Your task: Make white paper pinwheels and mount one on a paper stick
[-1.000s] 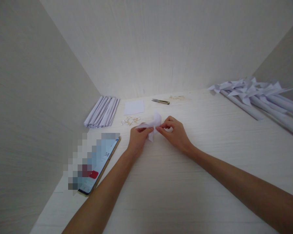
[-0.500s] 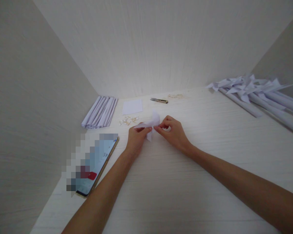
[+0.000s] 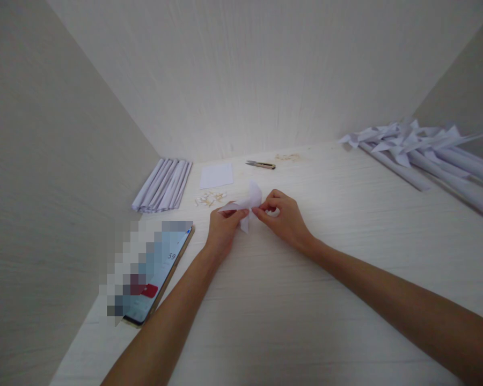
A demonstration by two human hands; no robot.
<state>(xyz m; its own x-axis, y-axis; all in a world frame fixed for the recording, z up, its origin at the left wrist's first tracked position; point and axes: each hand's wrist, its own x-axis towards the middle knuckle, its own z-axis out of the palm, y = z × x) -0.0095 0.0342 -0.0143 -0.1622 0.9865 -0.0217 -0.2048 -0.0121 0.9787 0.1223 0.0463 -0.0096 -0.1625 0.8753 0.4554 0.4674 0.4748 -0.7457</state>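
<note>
Holds a curled white paper pinwheel [image 3: 255, 194] over the middle of the desk [image 3: 273, 316]; cannot tell whether touching it. With the left hand [image 3: 220, 230], clamps one blade between thumb and fingers. With the right hand [image 3: 287, 221], pinches narrowly at the pinwheel's centre, thumb and forefinger nearly together; cannot make out any small stick inside that pinch. Looks well along on this piece: has blades already bent inward, but shows no tube behind it. Seems to have several done, judging by the heap of mounted pinwheels [image 3: 404, 145] near the desk's far right corner. Appears to leave unused a flat square sheet [image 3: 217, 176] near the far edge, and a row of plain rolled tubes [image 3: 163, 185] by the far left corner, without blades. Also has cotton-tipped sticks [image 3: 212, 199] scattered between sheet and left hand, snips [image 3: 261, 164] along the far edge with yellowish bits [image 3: 288, 157] just beside, and a lit phone [image 3: 167, 271] toward the left edge.
</note>
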